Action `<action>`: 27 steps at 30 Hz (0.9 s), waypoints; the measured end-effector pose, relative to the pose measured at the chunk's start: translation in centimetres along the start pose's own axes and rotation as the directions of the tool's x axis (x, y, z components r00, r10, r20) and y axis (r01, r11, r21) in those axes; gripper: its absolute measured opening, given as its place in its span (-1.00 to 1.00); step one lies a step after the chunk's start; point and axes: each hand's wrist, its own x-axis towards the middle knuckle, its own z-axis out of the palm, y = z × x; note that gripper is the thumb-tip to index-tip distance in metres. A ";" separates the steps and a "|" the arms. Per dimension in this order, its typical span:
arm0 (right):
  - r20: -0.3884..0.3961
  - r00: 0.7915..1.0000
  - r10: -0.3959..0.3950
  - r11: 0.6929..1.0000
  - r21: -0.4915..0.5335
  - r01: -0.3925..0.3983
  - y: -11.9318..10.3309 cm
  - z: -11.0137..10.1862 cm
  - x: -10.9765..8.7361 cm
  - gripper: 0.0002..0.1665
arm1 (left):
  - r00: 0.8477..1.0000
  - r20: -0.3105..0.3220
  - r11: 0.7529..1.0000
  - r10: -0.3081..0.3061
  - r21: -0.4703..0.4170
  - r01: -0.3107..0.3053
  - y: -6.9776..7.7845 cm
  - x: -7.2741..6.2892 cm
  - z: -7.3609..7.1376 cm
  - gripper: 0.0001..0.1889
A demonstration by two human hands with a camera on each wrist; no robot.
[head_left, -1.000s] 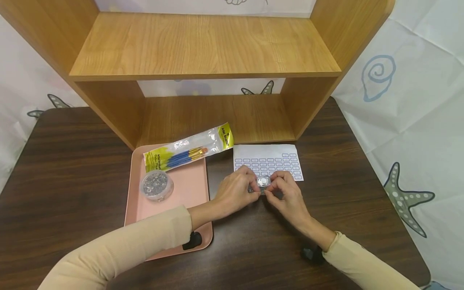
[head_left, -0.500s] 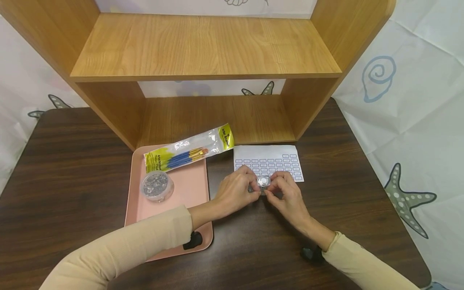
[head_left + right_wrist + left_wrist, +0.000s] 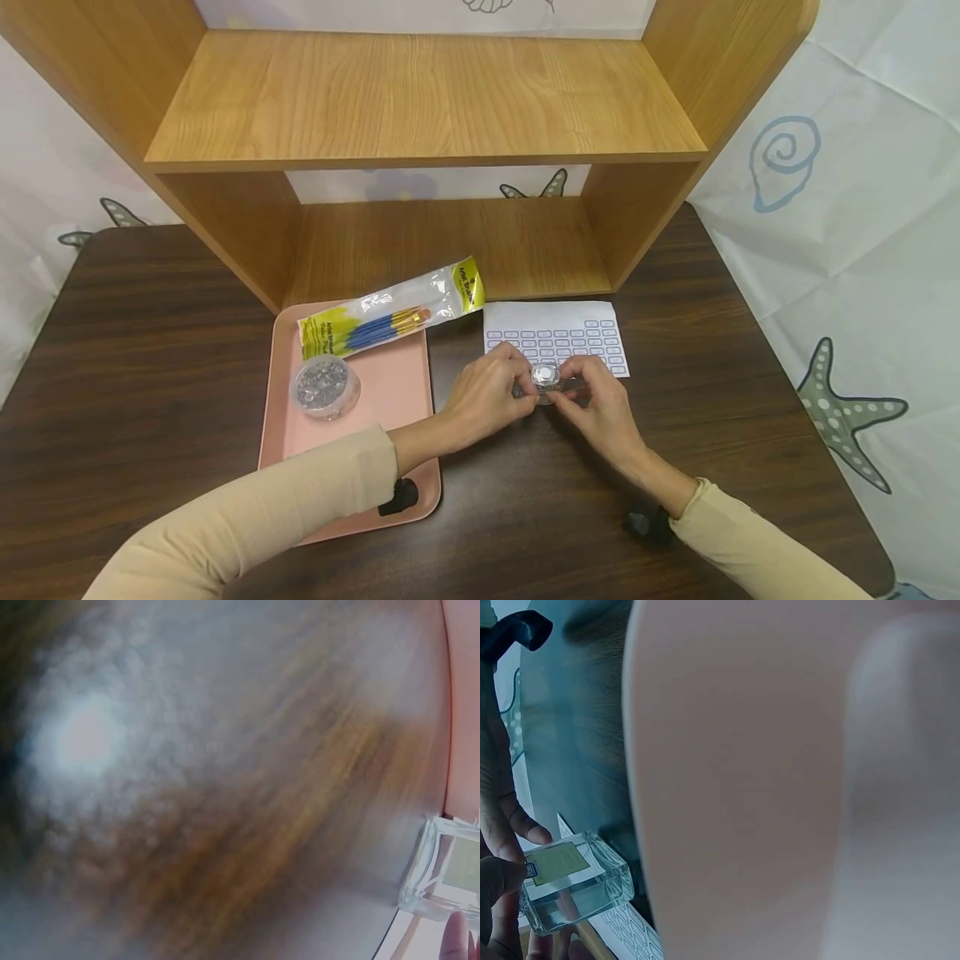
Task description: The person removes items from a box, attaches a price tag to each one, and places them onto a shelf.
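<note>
My left hand (image 3: 489, 392) grips a small square clear-glass bottle (image 3: 546, 374) from its left side. My right hand (image 3: 606, 417) holds the same bottle from the right, thumb in front and fingers behind. In the left wrist view, the bottle (image 3: 592, 889) lies tilted and bears a yellow-green label (image 3: 559, 864). A tiny blue-bordered sticker (image 3: 530, 870) sits at the label's edge, right by a fingertip. Only a corner of the bottle (image 3: 431, 870) shows in the right wrist view. Beneath and behind the hands lies a sheet of blue-bordered stickers (image 3: 555, 333).
On the left, a pink tray (image 3: 386, 400) holds a round tub of small clear pieces (image 3: 324, 386). A packet of artist brushes (image 3: 390, 307) lies across its far edge. Behind stands a wooden shelf (image 3: 427, 100) on the dark table (image 3: 517, 517).
My right fingers have shifted slightly at the bottle's right side, and a dark strip of it now shows between them. The left hand stays in place.
</note>
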 end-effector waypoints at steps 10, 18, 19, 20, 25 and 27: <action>0.015 1.000 0.026 1.000 -0.005 -0.026 -0.1 -0.1 0.1 -0.58 | 1.000 -0.014 1.000 0.018 0.004 -0.018 -0.3 0.1 0.1 -0.86; 0.020 0.999 0.033 0.999 -0.004 -0.033 -0.1 -0.1 0.2 -0.58 | 1.000 -0.005 1.000 0.020 0.013 -0.020 -0.3 0.2 0.0 -0.86; 0.021 0.999 0.033 0.999 -0.003 -0.033 0.0 -0.1 0.2 -0.58 | 1.000 -0.005 1.000 0.023 0.014 -0.022 -0.3 0.2 0.0 -0.85; 0.022 0.999 0.034 0.999 -0.002 -0.034 0.0 -0.1 0.2 -0.58 | 1.000 -0.004 1.000 0.023 0.014 -0.023 -0.3 0.2 0.0 -0.85; 0.024 0.999 0.039 0.999 -0.002 -0.039 0.0 -0.1 0.2 -0.58 | 1.000 -0.005 0.999 0.030 0.013 -0.030 -0.3 0.2 0.0 -0.84; 0.026 0.999 0.040 0.999 -0.002 -0.040 0.0 -0.1 0.2 -0.57 | 0.999 -0.007 0.999 0.033 0.012 -0.033 -0.3 0.2 0.0 -0.84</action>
